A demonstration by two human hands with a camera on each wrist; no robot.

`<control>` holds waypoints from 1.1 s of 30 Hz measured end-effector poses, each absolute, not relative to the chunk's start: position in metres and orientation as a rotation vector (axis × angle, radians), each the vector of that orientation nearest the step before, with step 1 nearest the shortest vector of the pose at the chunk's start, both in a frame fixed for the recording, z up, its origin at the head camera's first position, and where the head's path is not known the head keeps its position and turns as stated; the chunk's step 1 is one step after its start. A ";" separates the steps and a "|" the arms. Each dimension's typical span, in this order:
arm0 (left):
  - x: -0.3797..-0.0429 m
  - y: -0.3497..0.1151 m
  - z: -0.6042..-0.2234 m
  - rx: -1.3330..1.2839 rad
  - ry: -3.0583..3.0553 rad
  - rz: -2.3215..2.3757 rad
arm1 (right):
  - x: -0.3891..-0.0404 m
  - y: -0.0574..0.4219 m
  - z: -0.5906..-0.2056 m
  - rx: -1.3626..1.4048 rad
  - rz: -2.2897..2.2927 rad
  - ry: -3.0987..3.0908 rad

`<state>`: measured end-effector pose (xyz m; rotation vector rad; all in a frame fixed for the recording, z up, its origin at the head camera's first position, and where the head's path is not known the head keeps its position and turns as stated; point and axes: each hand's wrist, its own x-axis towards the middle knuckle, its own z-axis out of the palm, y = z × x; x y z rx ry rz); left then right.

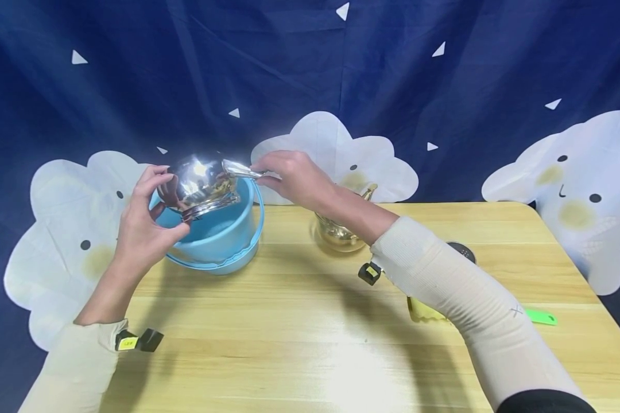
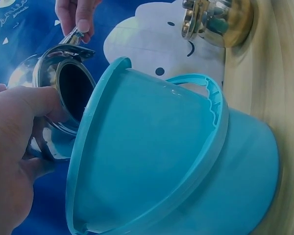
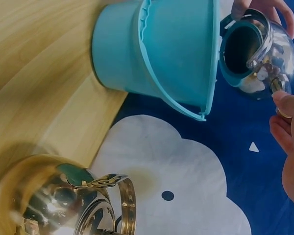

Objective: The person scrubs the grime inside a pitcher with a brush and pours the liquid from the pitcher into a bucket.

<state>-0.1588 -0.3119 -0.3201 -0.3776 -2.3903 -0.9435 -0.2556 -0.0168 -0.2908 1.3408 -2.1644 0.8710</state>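
Observation:
A shiny silver metal pot (image 1: 196, 182), probably a kettle, is tipped on its side above a light blue bucket (image 1: 222, 252). Its dark round mouth faces the bucket in both wrist views, and no lid covers it. My left hand (image 1: 147, 229) grips the pot's body, with the thumb (image 2: 49, 100) at the rim of the mouth. With fingertips and thumb, my right hand (image 1: 299, 180) pinches a slender metal part jutting from the pot; whether handle or spout I cannot tell. The bucket stands upright on the table, its handle hanging down outside.
A gold-coloured kettle (image 1: 341, 238) stands right of the bucket, partly behind my right forearm. Farther right are a dark perforated round piece (image 1: 462, 251), a yellow item (image 1: 425, 311) and a green handle (image 1: 539, 316), partly covered by the sleeve. A blue curtain (image 1: 289, 57) hangs behind.

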 end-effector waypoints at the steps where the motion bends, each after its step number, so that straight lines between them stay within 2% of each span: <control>1: -0.159 -0.312 -0.320 -0.383 -2.386 -0.936 | -0.256 -0.017 -0.291 1.341 0.870 -2.163; 33: -0.157 -0.316 -0.321 -0.421 -2.347 -0.891 | -0.253 -0.020 -0.288 1.345 0.855 -2.154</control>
